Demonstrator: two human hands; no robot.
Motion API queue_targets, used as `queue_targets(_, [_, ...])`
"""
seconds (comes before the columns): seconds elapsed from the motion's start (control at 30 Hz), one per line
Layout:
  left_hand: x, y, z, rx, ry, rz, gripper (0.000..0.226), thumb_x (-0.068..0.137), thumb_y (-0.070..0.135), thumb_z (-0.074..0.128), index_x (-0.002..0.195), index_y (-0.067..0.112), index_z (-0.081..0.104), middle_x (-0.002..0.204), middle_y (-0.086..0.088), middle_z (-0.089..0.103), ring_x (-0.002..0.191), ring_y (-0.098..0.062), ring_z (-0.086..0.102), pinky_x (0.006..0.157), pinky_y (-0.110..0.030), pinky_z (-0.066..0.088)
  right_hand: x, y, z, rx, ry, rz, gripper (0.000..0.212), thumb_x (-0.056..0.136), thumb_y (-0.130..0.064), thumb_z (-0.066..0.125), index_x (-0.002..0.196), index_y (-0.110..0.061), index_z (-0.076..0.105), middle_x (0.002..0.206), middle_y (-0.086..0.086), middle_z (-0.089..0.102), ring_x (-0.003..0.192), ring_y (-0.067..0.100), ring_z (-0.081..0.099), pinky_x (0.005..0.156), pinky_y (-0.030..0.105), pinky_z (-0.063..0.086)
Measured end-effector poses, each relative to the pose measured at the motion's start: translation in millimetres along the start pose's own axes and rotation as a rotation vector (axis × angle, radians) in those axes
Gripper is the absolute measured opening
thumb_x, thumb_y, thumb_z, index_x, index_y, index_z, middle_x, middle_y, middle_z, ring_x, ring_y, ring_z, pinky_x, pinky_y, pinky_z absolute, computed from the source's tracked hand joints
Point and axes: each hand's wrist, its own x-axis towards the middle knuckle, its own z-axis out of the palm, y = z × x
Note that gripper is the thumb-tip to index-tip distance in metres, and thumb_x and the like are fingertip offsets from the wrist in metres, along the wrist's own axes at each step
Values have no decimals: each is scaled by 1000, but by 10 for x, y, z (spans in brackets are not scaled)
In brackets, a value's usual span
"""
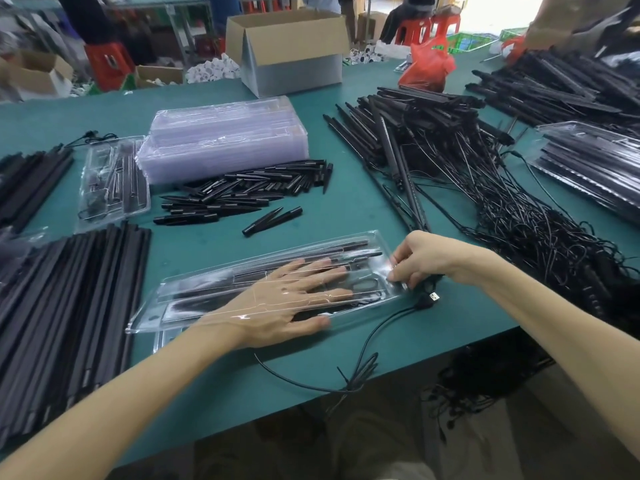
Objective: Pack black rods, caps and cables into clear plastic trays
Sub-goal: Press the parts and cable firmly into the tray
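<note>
Around the left hand (284, 299), flat with fingers spread and seemingly under the clear lid, a long glossy clear plastic tray (149, 317) rests on the green bench (346, 209). Slim black rods (346, 244) sit in its moulded grooves. The right hand (426, 258) pinches its end beside a thin black USB cable (381, 322).

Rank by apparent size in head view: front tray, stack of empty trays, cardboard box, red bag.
1. front tray, at the left hand; nearest the camera, so inflated.
2. stack of empty trays.
3. cardboard box; close to the stack and farther off, so unsure.
4. red bag.
</note>
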Motion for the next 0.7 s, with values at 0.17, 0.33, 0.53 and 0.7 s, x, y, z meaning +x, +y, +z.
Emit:
queue_targets(0.17, [-57,35,2,-7,-30,-14,51,107,55,24,155,54,7,166,23,-10,154,-7,-10,124,-30,-10,-42,65,82,70,8,-53,31,89,-4,72,102,20,59,98,30,71,82,28,75,71,26,60])
queue_targets(0.33, [-53,61,-52,1,-52,-21,51,107,56,22,155,55,5,165,23,-13,153,-6,-14,123,-30,-12,-58,77,116,125,-34,-57,46,92,-5,66,119,23,42,96,33,70,78,35,75,87,50,59])
queue_targets(0.53, [-98,69,-95,12,-74,-44,51,106,54,21,154,55,5,164,23,-16,152,-5,-18,123,-30,-14,-27,164,181,203,24,-121,31,90,-9,70,112,9,57,90,22,73,73,21,67,65,28,58])
queue_targets(0.7, [-118,99,-130,23,-102,-56,52,106,52,22,154,53,3,163,22,-18,150,-4,-23,122,-29,-17,6,252,230,344,39,-132,31,89,-16,75,107,4,61,94,23,73,73,19,65,62,26,55])
